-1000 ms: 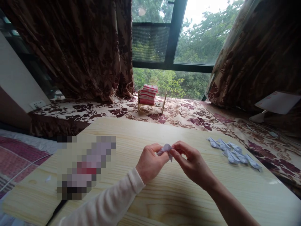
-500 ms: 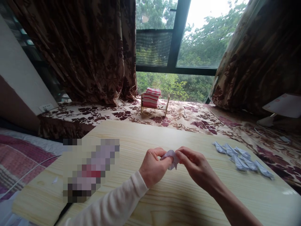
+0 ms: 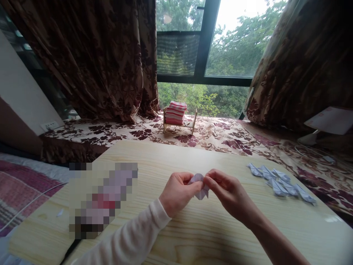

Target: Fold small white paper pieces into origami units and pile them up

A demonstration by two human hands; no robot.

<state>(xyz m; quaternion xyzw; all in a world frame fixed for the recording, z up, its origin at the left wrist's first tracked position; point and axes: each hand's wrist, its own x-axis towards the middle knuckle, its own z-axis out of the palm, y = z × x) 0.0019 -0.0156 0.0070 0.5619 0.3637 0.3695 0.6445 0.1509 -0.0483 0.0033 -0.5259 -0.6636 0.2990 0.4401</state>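
Note:
A small piece of folded white paper [image 3: 202, 193] is held above the wooden table between my two hands. My left hand [image 3: 178, 193], below a cream sleeve, pinches it from the left with the thumb lying across its front. From the right, the thumb and forefinger of my right hand [image 3: 224, 189] grip its upper right edge. Fingers cover part of the paper, so its full shape is hidden. Several folded white paper pieces [image 3: 277, 186] lie grouped on the table's right side.
A pixelated object with a black cable [image 3: 70, 252] lies on the left of the light wooden table [image 3: 154, 158]. Near it is a small paper scrap [image 3: 60, 212]. Behind, a small rack holds striped folded cloths [image 3: 175, 113]. A lamp [image 3: 329, 119] stands at the right.
My left thumb and right fingers have come closer together on the paper, and more of its upper part shows. The whole view has shifted slightly.

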